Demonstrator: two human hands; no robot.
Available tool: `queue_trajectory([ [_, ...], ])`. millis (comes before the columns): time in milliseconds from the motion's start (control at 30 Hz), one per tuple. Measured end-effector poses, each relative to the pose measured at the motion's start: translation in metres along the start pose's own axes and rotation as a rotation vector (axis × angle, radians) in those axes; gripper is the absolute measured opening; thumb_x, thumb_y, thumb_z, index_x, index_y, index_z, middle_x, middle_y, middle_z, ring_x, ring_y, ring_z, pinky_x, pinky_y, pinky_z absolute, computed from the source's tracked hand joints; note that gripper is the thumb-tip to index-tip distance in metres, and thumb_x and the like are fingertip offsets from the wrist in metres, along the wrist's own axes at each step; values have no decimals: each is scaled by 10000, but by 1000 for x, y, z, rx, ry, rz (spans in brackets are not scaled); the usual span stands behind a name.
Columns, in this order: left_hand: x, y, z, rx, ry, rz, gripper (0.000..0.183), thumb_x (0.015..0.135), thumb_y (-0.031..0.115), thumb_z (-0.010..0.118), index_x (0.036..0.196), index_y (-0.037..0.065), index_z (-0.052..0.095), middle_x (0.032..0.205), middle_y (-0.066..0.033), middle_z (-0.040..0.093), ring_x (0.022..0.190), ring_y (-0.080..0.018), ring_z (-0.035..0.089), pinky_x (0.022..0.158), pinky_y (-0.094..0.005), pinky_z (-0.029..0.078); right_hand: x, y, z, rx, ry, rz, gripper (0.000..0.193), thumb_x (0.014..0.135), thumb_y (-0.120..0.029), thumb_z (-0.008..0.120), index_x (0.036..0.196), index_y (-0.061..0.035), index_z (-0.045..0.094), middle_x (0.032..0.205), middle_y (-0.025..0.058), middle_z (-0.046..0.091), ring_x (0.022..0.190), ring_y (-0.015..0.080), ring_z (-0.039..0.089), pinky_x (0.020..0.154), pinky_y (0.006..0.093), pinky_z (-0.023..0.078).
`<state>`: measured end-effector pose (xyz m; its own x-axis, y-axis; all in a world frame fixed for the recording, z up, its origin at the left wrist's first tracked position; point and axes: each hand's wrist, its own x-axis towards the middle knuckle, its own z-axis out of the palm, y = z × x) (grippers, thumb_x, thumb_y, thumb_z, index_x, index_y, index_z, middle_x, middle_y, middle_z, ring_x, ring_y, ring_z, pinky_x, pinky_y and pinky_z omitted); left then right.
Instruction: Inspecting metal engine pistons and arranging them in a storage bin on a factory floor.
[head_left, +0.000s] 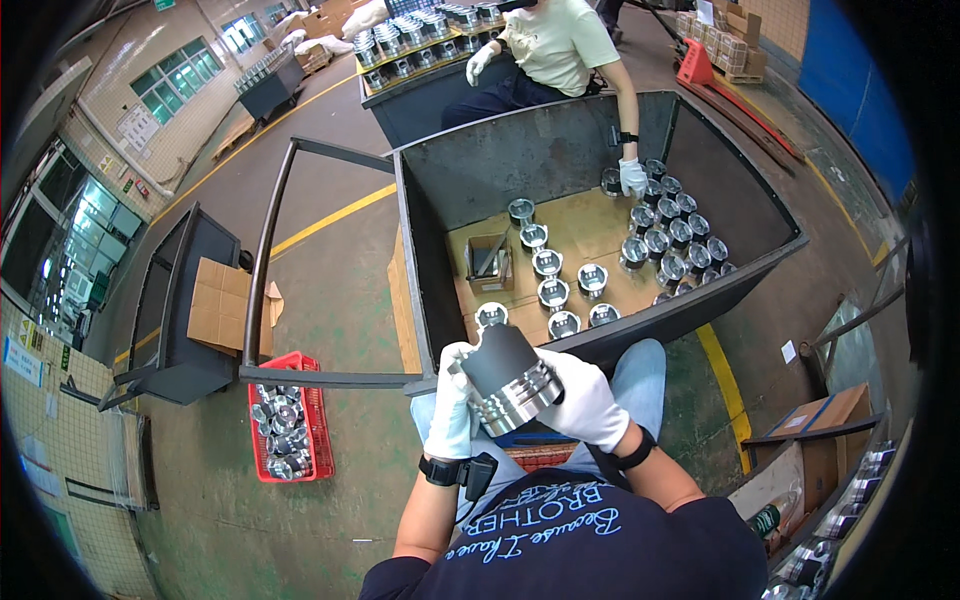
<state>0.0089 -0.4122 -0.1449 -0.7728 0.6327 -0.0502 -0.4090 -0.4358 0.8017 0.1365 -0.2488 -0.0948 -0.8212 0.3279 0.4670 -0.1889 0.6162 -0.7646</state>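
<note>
White gloves, black wristbands, dark navy printed T-shirt, blue jeans

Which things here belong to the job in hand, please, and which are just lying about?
In use: left hand, right hand, piston, metal bin with pistons.
Lying about: red crate, folded cardboard, small open box.

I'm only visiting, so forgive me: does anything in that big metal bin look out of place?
One thing: a small open cardboard box sits alone among the metal pistons standing on the bin floor. Otherwise the pistons stand upright, nothing spilled.
</note>
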Motion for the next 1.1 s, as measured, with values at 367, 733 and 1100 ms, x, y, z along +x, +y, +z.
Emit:
queue_trajectory([
  [367, -9, 33, 57, 614, 10, 34, 412, 977, 300, 575, 1311, 75, 489, 972, -5, 549, 845, -56, 541, 697, -213, 468, -25, 36, 10, 351, -29, 309, 382, 845, -70, 690, 1207, 17, 602, 1107, 148, 686, 1005, 216, 672, 890, 314, 513],
  [733, -17, 46, 55, 245, -123, 5, 662, 989, 400, 542, 1465, 5, 306, 1054, -130, 582, 828, -199, 666, 657, -264, 565, -26, 57, 19, 1312, -247, 633, 427, 1037, -229, 459, 1414, -31, 431, 1347, 81, 551, 1192, 169, 570, 1014, 330, 477],
  [1100, -28, 37, 66, 224, -244, -120, 1067, 620, 350, 927, 1459, 2, 366, 1349, -84, 531, 1222, -190, 516, 1048, -342, 408, -19, 15, -7, 726, -66, 260, 408, 1000, -174, 540, 1347, 35, 487, 1270, 114, 609, 1133, 164, 595, 997, 323, 467],
])
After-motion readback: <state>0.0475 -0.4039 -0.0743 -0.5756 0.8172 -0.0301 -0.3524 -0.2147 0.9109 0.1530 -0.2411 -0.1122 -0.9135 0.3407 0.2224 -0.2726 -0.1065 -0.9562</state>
